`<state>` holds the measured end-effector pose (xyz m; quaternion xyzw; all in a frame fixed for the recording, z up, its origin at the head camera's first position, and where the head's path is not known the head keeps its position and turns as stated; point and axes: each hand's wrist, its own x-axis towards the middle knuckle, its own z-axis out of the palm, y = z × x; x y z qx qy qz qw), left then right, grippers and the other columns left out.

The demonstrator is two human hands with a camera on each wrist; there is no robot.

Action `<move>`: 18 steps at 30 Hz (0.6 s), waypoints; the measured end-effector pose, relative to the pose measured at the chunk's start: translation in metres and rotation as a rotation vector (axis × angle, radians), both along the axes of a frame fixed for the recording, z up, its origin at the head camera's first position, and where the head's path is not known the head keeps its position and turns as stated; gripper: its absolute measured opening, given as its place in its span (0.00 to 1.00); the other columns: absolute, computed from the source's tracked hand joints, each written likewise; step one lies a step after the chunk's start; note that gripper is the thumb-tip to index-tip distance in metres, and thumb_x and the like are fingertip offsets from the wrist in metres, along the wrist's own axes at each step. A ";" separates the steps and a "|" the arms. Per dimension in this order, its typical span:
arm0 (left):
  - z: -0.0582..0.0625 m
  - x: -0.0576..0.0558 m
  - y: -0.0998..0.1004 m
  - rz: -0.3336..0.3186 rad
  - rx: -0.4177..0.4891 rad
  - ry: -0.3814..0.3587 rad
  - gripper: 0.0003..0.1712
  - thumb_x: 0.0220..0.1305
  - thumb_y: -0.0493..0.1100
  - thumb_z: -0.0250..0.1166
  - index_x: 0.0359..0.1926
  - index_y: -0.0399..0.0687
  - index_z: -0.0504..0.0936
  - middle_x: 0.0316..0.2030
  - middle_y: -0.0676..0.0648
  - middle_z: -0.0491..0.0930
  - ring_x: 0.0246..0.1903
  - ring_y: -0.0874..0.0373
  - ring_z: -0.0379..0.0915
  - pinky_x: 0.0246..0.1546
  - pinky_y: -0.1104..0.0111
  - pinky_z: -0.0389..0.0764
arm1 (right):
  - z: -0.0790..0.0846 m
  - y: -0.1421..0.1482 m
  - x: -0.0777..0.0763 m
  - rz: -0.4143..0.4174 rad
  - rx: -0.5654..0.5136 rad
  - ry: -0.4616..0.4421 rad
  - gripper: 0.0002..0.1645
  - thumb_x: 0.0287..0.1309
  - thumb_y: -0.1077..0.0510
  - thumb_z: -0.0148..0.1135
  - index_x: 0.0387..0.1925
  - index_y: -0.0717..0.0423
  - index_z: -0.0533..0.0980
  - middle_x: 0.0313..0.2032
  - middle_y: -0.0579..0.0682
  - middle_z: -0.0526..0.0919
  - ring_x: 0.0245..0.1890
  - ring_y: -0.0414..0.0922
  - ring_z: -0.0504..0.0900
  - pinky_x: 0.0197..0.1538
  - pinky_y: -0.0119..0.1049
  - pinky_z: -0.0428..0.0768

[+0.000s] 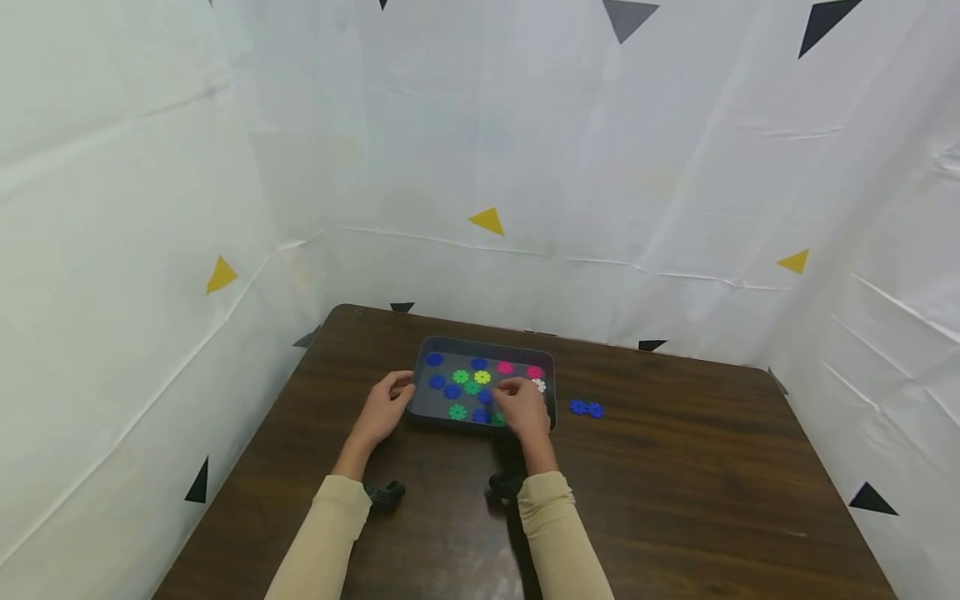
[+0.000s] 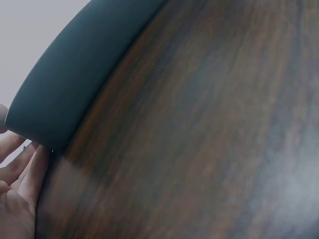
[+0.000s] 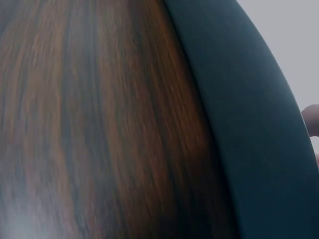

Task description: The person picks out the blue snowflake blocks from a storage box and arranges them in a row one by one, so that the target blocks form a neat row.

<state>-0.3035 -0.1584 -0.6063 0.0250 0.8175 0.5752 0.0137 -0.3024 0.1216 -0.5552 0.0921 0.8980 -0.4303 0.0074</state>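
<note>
A dark grey tray (image 1: 444, 343) holds notched flower-shaped discs: several blue discs (image 1: 452, 391), several green discs (image 1: 457, 412), a yellow disc (image 1: 482, 377), pink discs (image 1: 506, 367) and a white disc (image 1: 539, 386). My left hand (image 1: 381, 410) holds the tray's left side near the front corner; the left wrist view shows its fingers against the wall (image 2: 65, 84). Over the tray's right half, my right hand (image 1: 521, 407) reaches down with bent fingers, fingertips right beside a blue disc (image 1: 486, 397). In the right wrist view the tray wall hides most of this hand, leaving a fingertip (image 3: 311, 119) showing.
Two joined blue discs (image 1: 587, 408) lie on the brown wooden table (image 1: 675, 467), right of the tray. A white sheet (image 1: 555, 167) with coloured triangles rises behind the table and along both sides. Dark wrist straps (image 1: 386, 494) sit at the sleeve cuffs.
</note>
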 end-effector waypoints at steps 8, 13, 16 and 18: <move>0.002 0.002 -0.002 -0.004 -0.004 -0.013 0.28 0.85 0.51 0.57 0.77 0.45 0.71 0.74 0.37 0.73 0.74 0.37 0.70 0.72 0.40 0.73 | 0.001 -0.009 -0.001 -0.015 0.055 -0.044 0.20 0.70 0.44 0.71 0.56 0.48 0.86 0.52 0.52 0.89 0.48 0.52 0.86 0.52 0.57 0.81; 0.002 0.002 -0.001 -0.006 -0.003 -0.015 0.28 0.85 0.50 0.57 0.77 0.45 0.71 0.75 0.37 0.73 0.75 0.36 0.69 0.72 0.40 0.73 | 0.000 -0.011 -0.002 -0.019 0.092 -0.078 0.22 0.69 0.44 0.72 0.58 0.47 0.84 0.57 0.51 0.89 0.53 0.55 0.87 0.57 0.61 0.80; 0.002 0.003 -0.001 -0.008 -0.001 -0.013 0.28 0.85 0.51 0.57 0.77 0.45 0.71 0.75 0.36 0.72 0.75 0.36 0.69 0.73 0.40 0.73 | -0.001 -0.012 -0.003 -0.023 0.118 -0.091 0.23 0.68 0.43 0.73 0.60 0.46 0.83 0.59 0.51 0.89 0.56 0.56 0.87 0.59 0.62 0.79; 0.003 0.003 -0.001 -0.007 -0.002 -0.011 0.28 0.85 0.51 0.57 0.77 0.45 0.71 0.75 0.36 0.72 0.75 0.37 0.69 0.72 0.39 0.73 | -0.001 -0.013 -0.004 -0.027 0.134 -0.097 0.24 0.67 0.42 0.73 0.59 0.46 0.83 0.60 0.51 0.88 0.57 0.57 0.86 0.59 0.62 0.79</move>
